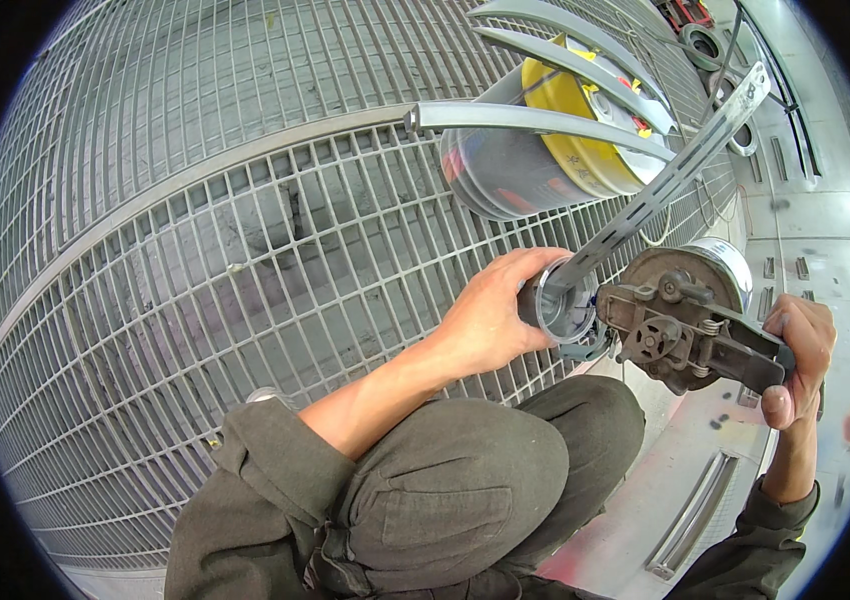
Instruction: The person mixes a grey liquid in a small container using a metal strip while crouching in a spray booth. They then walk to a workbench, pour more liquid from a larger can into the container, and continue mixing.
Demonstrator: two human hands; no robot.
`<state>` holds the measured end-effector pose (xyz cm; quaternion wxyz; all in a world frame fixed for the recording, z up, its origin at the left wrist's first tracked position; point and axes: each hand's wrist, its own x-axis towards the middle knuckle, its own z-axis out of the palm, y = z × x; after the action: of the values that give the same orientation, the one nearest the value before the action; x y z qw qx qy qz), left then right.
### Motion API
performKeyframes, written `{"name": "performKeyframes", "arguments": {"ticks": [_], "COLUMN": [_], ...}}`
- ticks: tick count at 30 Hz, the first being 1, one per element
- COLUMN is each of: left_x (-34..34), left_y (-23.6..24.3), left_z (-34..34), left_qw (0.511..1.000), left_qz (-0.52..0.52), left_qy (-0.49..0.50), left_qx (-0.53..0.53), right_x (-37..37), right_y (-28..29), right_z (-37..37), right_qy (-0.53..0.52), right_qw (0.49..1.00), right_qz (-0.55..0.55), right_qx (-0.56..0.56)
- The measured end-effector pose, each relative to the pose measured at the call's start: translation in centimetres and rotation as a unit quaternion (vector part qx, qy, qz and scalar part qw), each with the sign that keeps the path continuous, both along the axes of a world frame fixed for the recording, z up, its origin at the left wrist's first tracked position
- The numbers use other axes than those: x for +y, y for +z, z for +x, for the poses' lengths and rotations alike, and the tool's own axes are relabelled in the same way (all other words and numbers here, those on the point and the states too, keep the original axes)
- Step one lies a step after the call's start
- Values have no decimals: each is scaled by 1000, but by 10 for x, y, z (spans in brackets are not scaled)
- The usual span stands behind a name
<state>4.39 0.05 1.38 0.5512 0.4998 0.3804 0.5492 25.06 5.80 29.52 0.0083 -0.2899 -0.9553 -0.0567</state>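
My left hand (490,315) is wrapped around a clear plastic cup (557,328) with grey liquid or residue inside. A long slotted metal stirring stick (670,170) stands tilted in the cup, its upper end leaning to the far right. In my right hand (800,360) is the handle of a worn paint-can stirring lid (660,335), closed firmly in my fingers. The lid is fitted to a silvery paint can (732,268), which is tipped toward the cup. The lid's near edge is beside the cup's rim; whether liquid is flowing cannot be made out.
Beyond the cup lies or stands a grey drum with a yellow rim (555,100). Several curved grey strips (545,118) rest across it and project past its edges. Metal grating (235,260) covers the floor; tyre-like rings (702,42) lie far right near a pale wall (810,215).
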Motion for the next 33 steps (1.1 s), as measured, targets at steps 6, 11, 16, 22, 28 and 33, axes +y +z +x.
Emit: {"name": "performKeyframes", "arguments": {"ticks": [6,11,16,22,28,33], "left_x": [0,1,1,1,0,0], "left_y": [-2,-3,-3,-3,-3,-9], "left_z": [1,1,1,0,-1,-1], "left_qw": [1000,1000,1000,1000,1000,1000], "left_qz": [-1,0,-10,4,3,-9], "left_qy": [4,10,4,10,10,7], "left_qx": [-5,-6,-13,-8,0,-20], "right_x": [0,-2,-4,-5,-6,-5], "right_y": [0,1,5,6,5,5], "right_z": [3,2,0,-4,-5,-2], "right_qy": [19,36,52,64,71,68], "right_qw": [1000,999,997,996,996,997], "right_qz": [1,21,43,40,40,25], "right_qx": [4,-7,-33,-35,-28,-10]}}
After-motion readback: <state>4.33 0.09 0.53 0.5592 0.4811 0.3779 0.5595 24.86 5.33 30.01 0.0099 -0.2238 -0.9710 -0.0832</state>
